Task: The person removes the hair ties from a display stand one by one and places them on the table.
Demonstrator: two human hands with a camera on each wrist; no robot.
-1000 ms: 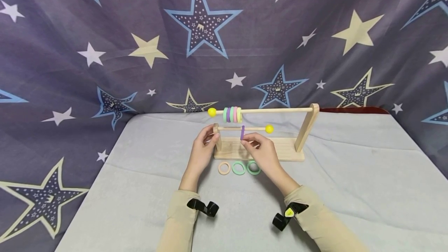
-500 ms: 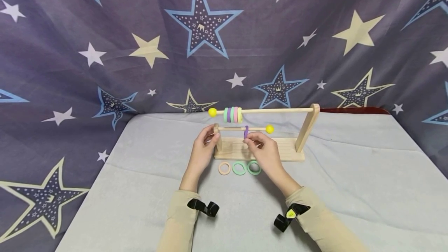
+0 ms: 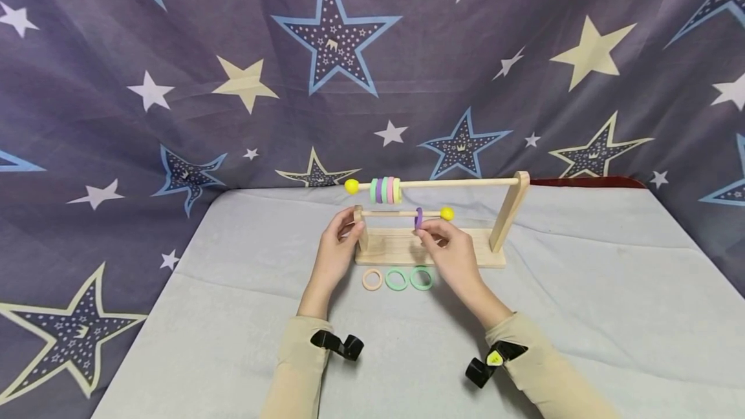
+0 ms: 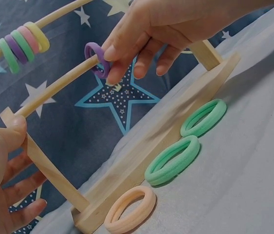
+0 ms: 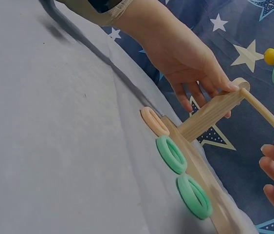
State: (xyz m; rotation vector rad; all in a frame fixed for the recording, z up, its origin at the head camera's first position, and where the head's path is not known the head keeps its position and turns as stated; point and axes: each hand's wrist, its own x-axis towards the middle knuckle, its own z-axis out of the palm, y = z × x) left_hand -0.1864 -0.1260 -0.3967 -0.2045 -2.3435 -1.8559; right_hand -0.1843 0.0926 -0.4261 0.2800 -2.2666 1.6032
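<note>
A wooden rack [image 3: 431,247] with two rods stands on the table. My right hand [image 3: 454,253] pinches a purple hair tie [image 4: 97,60] between thumb and fingertips. That hair tie hangs around the lower rod [image 4: 59,87], short of its yellow end ball [image 3: 447,213]. With thumb and fingers my left hand [image 3: 339,244] grips the top of the short wooden post [image 5: 214,114]. On the upper rod sit several hair ties [image 4: 24,45] in green, purple, pink and yellow.
In front of the rack's base lie a peach hair tie [image 4: 130,209] and two green hair ties, one in the middle [image 4: 173,161] and one at the right [image 4: 204,118]. A tall post [image 3: 509,212] rises at the right end. Behind hangs a star-patterned cloth [image 3: 372,121].
My right hand has moved the purple hair tie rightward along the lower rod, nearer the yellow ball. The left hand has stayed on the short post.
</note>
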